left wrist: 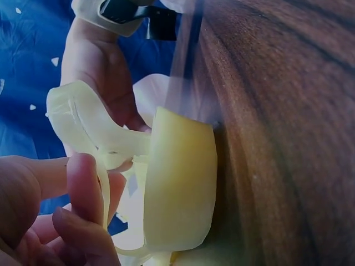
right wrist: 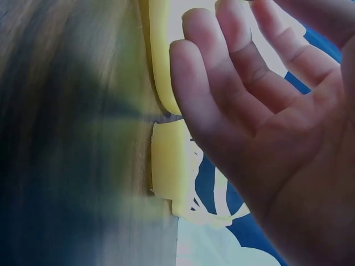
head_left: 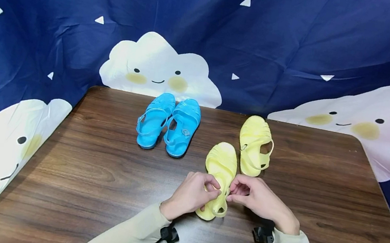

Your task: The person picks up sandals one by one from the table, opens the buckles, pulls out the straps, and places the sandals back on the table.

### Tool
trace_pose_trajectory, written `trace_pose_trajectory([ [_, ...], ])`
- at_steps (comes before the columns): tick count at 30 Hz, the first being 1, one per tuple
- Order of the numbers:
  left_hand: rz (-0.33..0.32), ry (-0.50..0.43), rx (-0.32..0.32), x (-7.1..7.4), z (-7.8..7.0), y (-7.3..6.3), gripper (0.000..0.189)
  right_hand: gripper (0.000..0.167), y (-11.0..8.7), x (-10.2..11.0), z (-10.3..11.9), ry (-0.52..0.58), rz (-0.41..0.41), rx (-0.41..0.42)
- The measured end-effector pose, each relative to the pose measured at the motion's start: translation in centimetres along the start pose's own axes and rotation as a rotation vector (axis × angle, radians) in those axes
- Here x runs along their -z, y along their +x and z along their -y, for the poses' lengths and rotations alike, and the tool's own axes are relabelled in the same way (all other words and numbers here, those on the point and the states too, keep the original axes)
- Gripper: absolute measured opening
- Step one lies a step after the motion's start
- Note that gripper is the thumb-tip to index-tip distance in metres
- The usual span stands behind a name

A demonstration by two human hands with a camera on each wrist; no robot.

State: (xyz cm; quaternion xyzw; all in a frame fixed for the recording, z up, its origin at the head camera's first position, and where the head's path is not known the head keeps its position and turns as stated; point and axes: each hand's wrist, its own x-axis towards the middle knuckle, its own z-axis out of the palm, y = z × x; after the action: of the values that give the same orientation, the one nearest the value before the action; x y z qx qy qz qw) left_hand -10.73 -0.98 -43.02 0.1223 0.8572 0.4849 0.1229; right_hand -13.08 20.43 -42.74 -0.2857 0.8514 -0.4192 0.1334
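Observation:
A yellow sandal [head_left: 221, 159] lies sole down on the table, toe pointing away, between my two hands. On its left, my left hand [head_left: 192, 192] pinches the strap between thumb and index finger. In the left wrist view the heel strap [left wrist: 77, 111] arches above the thick heel [left wrist: 180, 183], beside the left fingers. My right hand [head_left: 257, 196] pinches the strap's buckle side at the sandal's right edge; its fingertips partly hide the fastening. The right wrist view shows the curved right fingers [right wrist: 194, 72] over the sole's edge.
A second yellow sandal [head_left: 256, 126] lies just beyond, to the right, its strap looped out. Two blue sandals [head_left: 186, 112] lie side by side at the back left of the brown wooden table [head_left: 97, 170]. A blue cloud-patterned cloth [head_left: 269, 31] hangs behind the table.

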Motion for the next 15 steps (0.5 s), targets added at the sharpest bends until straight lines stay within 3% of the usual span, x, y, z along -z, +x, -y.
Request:
trace_pose_trajectory([
  [10,0.0,-0.03,-0.033,0.24,0.09,0.09,0.006,0.019,-0.08,0.04,0.04,0.013,0.029,-0.01],
  [15,-0.07,-0.031,-0.067,1.0,0.17,0.42,0.011,0.013,-0.19,0.24,0.33,0.034,0.065,-0.023],
])
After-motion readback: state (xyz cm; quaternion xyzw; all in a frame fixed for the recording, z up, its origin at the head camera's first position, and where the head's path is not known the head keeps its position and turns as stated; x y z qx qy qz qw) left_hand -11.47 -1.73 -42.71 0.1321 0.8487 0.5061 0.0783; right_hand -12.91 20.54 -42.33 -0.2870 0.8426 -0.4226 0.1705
